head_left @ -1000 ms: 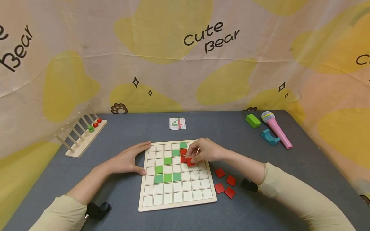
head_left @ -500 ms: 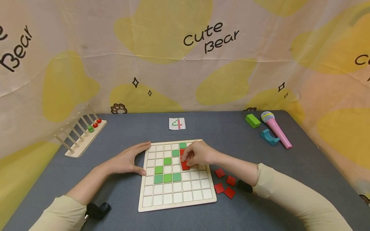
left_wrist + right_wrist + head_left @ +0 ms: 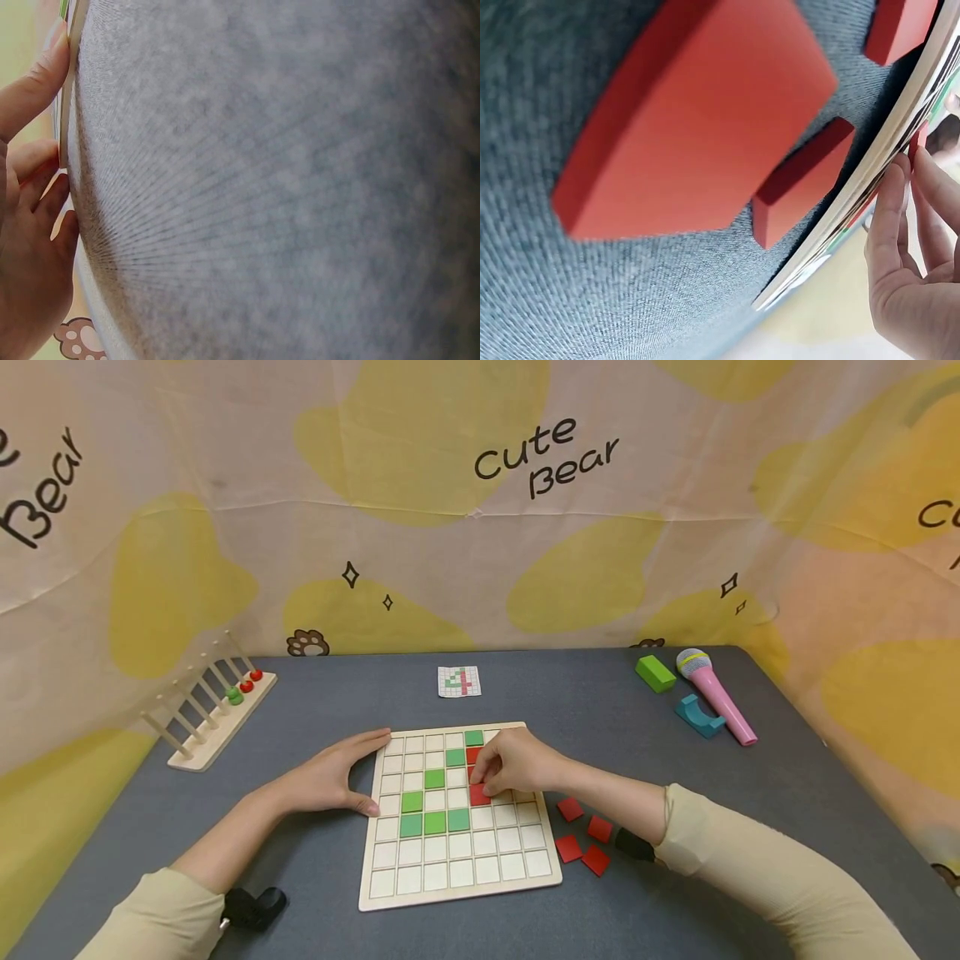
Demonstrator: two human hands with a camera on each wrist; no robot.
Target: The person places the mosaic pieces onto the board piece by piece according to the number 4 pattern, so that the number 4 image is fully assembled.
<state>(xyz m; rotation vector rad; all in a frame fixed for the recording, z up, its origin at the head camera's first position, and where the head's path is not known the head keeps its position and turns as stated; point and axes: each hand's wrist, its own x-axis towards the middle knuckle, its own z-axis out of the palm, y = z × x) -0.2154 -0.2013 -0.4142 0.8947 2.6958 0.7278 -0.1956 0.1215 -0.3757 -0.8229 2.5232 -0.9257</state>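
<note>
A wooden grid board (image 3: 461,900) lies on the table, with green tiles (image 3: 434,822) in a stepped line and red tiles in one column. My right hand (image 3: 517,762) pinches a red square tile (image 3: 480,795) over a cell below the other red ones; in the right wrist view this tile (image 3: 919,139) stands tilted between thumb and fingers. My left hand (image 3: 322,777) spreads along the board's left edge, thumb and fingers touching it. The left wrist view shows those fingers (image 3: 45,71) against the rim.
Several loose red tiles (image 3: 568,848) lie right of the board. A small pattern card (image 3: 459,682) sits behind it. At back right are a green block (image 3: 656,674), a blue arch (image 3: 701,717) and a pink toy microphone (image 3: 720,697). A peg rack (image 3: 225,722) with beads stands left.
My right hand has moved slightly left and down, bringing the red tile from above the board to its cell in the red column. The left hand has stayed put.
</note>
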